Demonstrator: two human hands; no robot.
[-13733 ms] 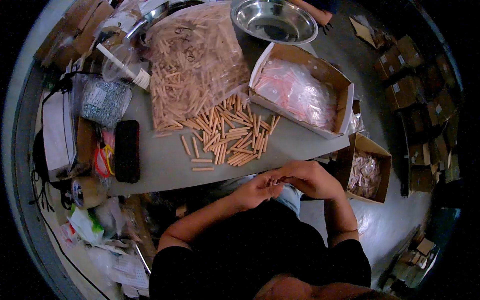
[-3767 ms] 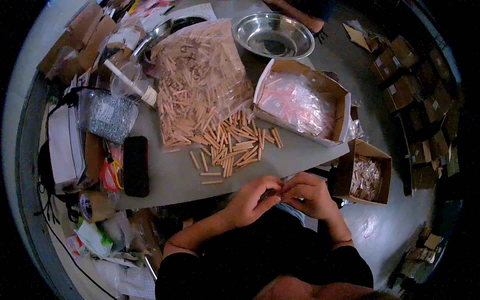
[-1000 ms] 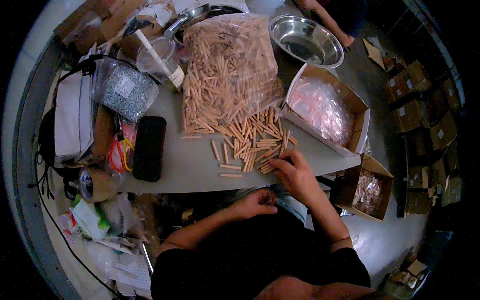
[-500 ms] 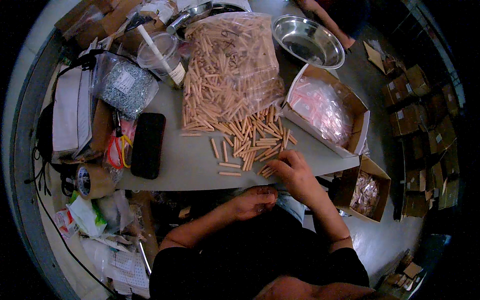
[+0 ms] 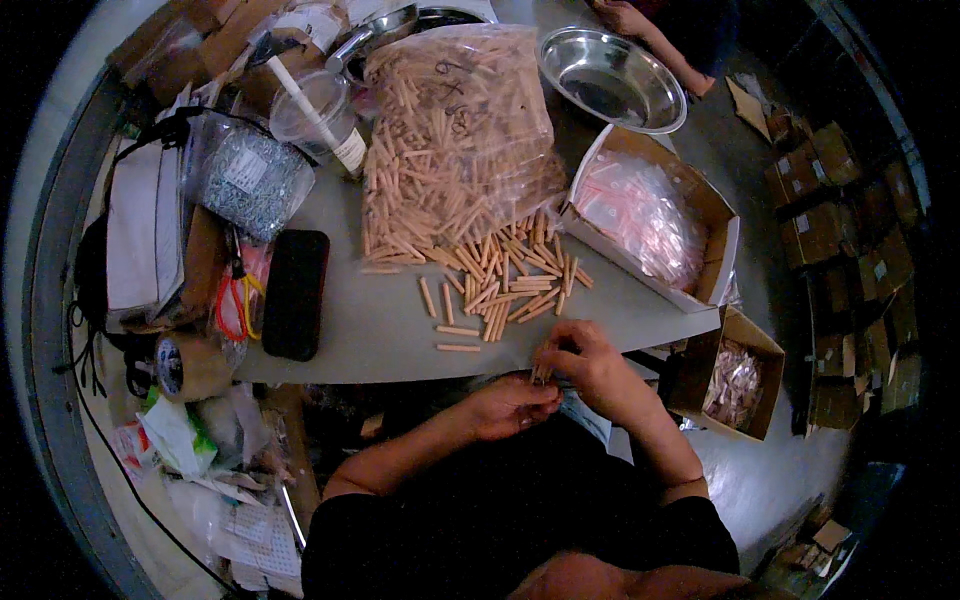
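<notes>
My right hand (image 5: 585, 365) is closed in a pinch on a few short wooden dowels (image 5: 541, 374) at the table's front edge. Just below and to the left, my left hand (image 5: 508, 405) is curled with its fingertips close to those dowels; what it holds, if anything, is too dark to make out. Beyond the hands, a loose pile of wooden dowels (image 5: 500, 280) spills from the mouth of a large clear plastic bag (image 5: 460, 140) full of them. Several single dowels lie apart to the left of the pile.
An open carton of clear plastic bags (image 5: 640, 215) stands right, with a lower carton of filled packets (image 5: 732, 385) beside it. A steel bowl (image 5: 615, 80) is at the back. A black phone (image 5: 296, 295), scissors (image 5: 238, 300), a screw bag (image 5: 255, 175) and a plastic cup (image 5: 310, 110) sit left.
My right hand has drawn back from the pile toward me, bringing dowels to my left hand. My left hand has shifted slightly. A person's hand has come further into view at the back.
</notes>
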